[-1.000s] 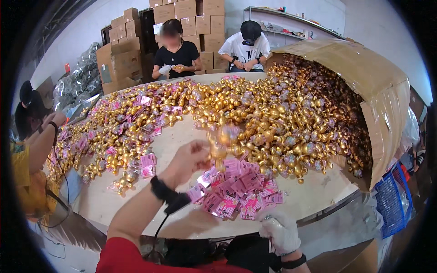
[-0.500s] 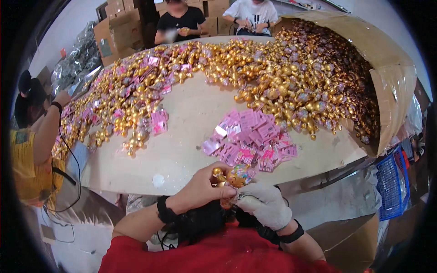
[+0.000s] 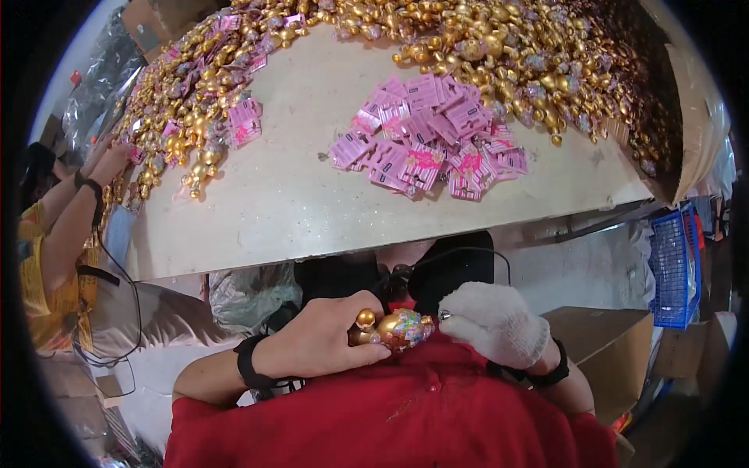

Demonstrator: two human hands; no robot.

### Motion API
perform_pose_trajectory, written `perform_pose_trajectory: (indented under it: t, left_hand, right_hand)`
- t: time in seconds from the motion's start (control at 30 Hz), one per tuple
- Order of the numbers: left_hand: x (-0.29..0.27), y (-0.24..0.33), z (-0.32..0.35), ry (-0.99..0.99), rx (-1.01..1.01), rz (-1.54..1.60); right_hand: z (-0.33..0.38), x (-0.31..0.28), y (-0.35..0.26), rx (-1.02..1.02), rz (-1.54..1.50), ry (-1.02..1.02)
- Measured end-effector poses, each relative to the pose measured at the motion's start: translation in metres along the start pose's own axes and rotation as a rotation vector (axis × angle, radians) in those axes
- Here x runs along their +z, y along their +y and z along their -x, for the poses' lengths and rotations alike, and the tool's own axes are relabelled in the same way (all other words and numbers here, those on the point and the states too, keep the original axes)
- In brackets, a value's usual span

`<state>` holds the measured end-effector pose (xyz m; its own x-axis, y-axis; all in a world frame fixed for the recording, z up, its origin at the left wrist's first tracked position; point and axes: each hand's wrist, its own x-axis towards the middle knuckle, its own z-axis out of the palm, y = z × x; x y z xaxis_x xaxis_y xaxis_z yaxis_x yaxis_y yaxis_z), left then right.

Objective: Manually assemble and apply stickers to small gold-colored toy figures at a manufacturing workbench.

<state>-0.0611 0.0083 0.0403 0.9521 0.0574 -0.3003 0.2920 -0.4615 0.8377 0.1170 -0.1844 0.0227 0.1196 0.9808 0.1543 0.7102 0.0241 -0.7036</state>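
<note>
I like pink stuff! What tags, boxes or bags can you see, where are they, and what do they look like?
Pink tags: small flat rectangles heaped mid-table.
More pink tags: a few at the table's left, beside gold trinkets.
Cardboard box: brown, open, at the table's right end.
Blue basket: mesh, below the table, right.

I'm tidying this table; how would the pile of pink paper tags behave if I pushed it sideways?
The pink tags look thin, flat and light, so they would probably slide easily on the smooth tabletop. They lie loose and overlapping, so the pile would likely fan out rather than move together. Some touch the gold ornaments and might snag.
</note>
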Motion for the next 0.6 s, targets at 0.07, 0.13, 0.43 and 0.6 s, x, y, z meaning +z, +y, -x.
perform_pose_trajectory:
  t: [0.07, 0.13, 0.43, 0.6]
  left_hand:
    - [0.002, -0.001, -0.001, -0.013, 0.002, -0.009]
    - [0.005, -0.002, -0.002, -0.012, 0.027, -0.037]
    - [0.018, -0.009, -0.003, -0.077, 0.083, -0.106]
    - [0.025, -0.01, -0.003, -0.135, 0.109, -0.134]
  right_hand:
    - [0.001, -0.001, 0.0, 0.019, 0.007, -0.057]
    - [0.002, -0.002, 0.0, 0.055, 0.02, -0.117]
    - [0.01, 0.01, -0.001, -0.003, 0.032, -0.168]
    - [0.021, 0.022, 0.001, -0.051, 0.104, -0.262]
